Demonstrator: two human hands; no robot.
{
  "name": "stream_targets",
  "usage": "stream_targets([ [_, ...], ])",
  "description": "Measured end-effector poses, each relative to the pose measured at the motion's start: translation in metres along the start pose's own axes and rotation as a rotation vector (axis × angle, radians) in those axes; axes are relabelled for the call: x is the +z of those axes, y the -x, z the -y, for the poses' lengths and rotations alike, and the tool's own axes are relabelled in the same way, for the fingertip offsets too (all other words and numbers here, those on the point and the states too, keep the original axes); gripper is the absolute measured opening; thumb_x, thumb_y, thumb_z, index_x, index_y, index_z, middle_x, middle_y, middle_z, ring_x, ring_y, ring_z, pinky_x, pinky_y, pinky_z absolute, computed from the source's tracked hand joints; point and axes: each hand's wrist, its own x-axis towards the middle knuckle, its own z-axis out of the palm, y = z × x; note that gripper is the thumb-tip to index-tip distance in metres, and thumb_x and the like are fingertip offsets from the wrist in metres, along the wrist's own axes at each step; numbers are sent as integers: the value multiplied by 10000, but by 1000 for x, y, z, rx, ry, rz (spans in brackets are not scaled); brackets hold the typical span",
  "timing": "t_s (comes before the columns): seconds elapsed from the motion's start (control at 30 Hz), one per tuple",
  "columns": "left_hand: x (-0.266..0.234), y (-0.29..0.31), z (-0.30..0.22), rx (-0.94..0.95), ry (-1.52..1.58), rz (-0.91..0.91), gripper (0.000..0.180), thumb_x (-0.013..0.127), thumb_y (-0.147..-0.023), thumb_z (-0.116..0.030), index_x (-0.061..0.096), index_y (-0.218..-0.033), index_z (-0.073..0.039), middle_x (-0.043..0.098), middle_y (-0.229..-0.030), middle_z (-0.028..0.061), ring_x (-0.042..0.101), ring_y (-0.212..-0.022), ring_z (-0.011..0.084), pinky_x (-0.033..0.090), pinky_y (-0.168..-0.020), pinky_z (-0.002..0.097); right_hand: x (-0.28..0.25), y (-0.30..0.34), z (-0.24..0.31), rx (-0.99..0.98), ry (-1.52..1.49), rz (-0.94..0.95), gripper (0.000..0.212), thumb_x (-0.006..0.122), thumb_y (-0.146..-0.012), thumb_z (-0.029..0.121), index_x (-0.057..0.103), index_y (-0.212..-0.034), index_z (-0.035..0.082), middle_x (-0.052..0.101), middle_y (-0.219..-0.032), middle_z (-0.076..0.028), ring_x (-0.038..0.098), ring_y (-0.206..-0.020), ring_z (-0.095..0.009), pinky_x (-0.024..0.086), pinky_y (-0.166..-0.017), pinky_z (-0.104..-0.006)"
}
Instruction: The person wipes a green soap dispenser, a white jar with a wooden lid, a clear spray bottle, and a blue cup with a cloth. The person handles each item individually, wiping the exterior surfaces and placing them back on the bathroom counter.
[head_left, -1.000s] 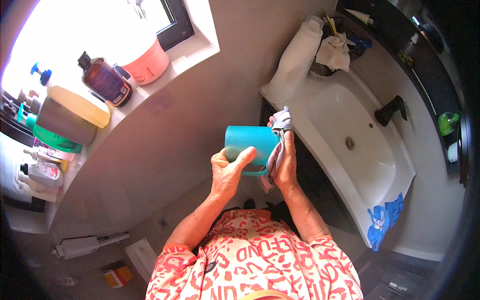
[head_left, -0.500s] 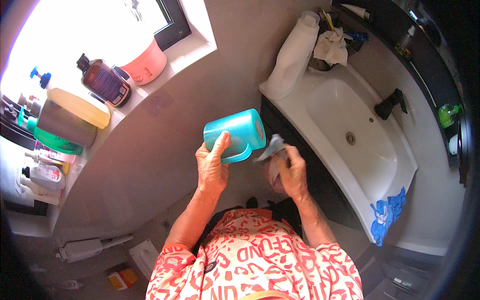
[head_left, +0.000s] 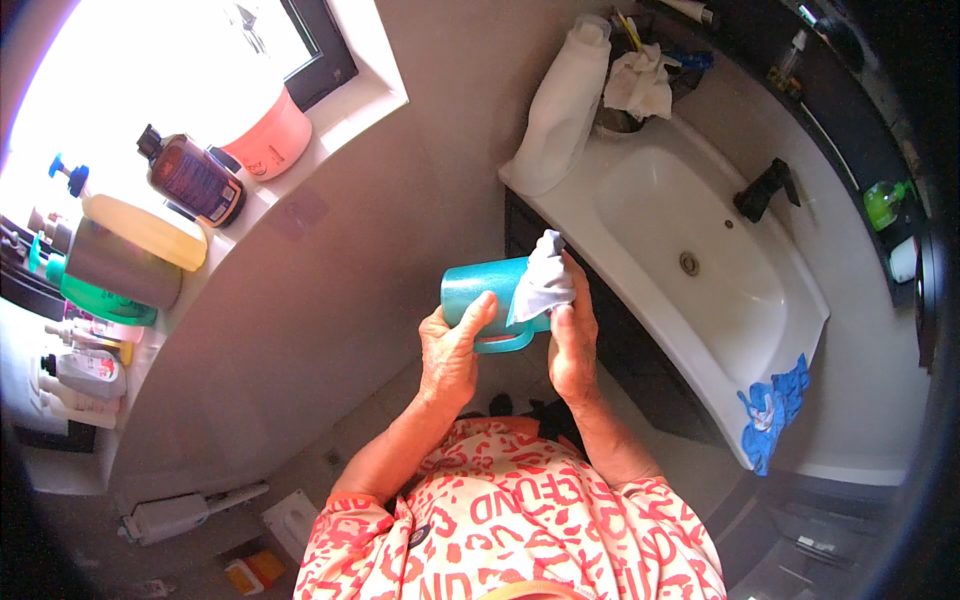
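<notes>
A turquoise plastic mug lies tipped on its side in the air in front of my chest, its handle toward me. My left hand is wrapped round it, thumb along the near side. Bunched in my right hand is a pale grey-white cloth, pressed against the mug's right end and covering it. The fingers of my right hand are partly hidden behind the cloth and mug.
To the right stands a white washbasin with a black tap. A blue cloth hangs over its near corner, and a large white bottle stands at its far corner. Several bottles and a pink tub line the left windowsill.
The cloth, blurred and apart from the mug before, now covers the mug's right end. My left hand and the mug have shifted slightly right and nearer; my right hand has come in against the mug.
</notes>
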Motion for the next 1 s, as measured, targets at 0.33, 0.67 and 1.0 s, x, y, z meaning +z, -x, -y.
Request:
stream_targets([
  [0.33,3,4,8,101,-161,132,194,680,-795,-141,630,-912,5,650,-842,59,604,-709,106,531,-657,273,-13,-19,18,185,-42,-53,274,472,-929,203,488,-1161,59,562,-975,-21,520,-900,-97,436,-804,-255],
  [0.67,8,13,5,314,-422,357,119,676,-788,-71,644,-890,-18,652,-782,10,573,-694,49,491,-643,219,-33,-7,50,-387,723,178,317,662,-714,42,573,-1018,39,540,-1132,-134,500,-1104,-325,396,-928,-423],
  [1.0,12,21,0,516,-607,500,127,715,-736,-61,638,-829,-23,640,-768,38,592,-667,84,478,-606,238,-46,-8,75,-183,543,252,392,617,-721,-10,570,-1104,62,577,-1066,-121,563,-981,-291,451,-847,-375],
])
